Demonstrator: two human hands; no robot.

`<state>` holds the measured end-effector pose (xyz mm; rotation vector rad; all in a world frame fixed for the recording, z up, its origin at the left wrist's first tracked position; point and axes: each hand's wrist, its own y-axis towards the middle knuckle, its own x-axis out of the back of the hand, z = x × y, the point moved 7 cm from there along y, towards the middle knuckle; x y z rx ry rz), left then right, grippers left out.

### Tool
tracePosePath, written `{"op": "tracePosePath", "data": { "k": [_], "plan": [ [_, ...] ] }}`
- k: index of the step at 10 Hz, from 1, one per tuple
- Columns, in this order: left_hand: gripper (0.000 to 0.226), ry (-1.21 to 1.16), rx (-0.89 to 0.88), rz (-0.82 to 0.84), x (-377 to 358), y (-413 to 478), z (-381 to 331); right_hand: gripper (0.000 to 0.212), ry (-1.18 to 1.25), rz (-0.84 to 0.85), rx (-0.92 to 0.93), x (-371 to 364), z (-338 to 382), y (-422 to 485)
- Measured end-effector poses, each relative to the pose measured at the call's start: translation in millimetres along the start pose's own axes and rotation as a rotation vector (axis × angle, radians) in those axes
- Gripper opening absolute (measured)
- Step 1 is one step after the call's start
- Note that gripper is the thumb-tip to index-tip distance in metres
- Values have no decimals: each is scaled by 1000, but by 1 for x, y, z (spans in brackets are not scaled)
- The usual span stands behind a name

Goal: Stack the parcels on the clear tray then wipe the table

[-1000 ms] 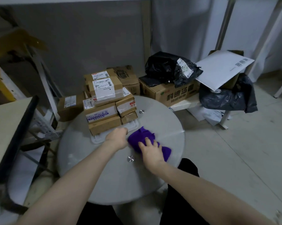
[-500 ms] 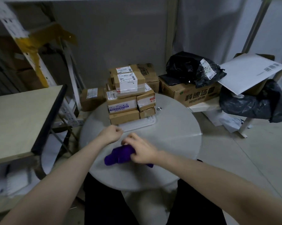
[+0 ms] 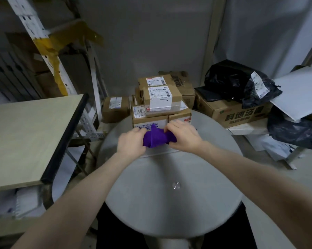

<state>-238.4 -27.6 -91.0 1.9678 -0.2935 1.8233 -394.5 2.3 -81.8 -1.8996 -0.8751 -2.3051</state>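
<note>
A stack of brown cardboard parcels with white labels stands at the far edge of the round grey table. The clear tray under them shows only as a thin front rim below my hands. A purple cloth is bunched up in the air just in front of the stack. My left hand grips its left end and my right hand grips its right end. The hands hide the lower parcels' fronts.
A light wooden desk with a black edge stands at the left. A big printed carton, black bags and a white mailer are piled at the right. More boxes sit behind the table. A metal stud marks the tabletop.
The cloth left the tabletop, where my right hand pressed it, and now hangs between both hands in front of the parcels. My left hand took hold of it. The view shifted right.
</note>
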Motion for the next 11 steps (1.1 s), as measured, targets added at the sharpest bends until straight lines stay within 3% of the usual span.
{"op": "tracePosePath", "data": {
  "k": [1,3,4,5,7,8,9,10,11],
  "plan": [
    [46,51,-27,32,-22,1,-2,40,-130,-12,96,-15,-2,-5],
    [85,23,-183,41,-47,-4,-7,57,-125,-3,71,-45,-2,-7],
    [58,49,-235,63,-48,0,-19,62,-118,88,8,-68,-1,-3],
    [39,176,-189,216,-56,9,-25,55,-49,186,-7,-88,-4,-10],
    [45,202,-104,365,-74,7,-18,28,13,139,102,-78,-20,-25],
    [40,203,-93,335,-66,6,-19,23,-10,36,131,-60,-20,-28],
    [31,162,-96,242,-46,8,-25,25,-65,35,41,-52,-27,-31],
    [38,97,-95,202,-39,9,-28,32,-136,193,-22,-58,-29,-28],
    [49,-16,-28,337,-45,9,-23,34,-52,329,-159,-59,-36,-29]
  ]
}}
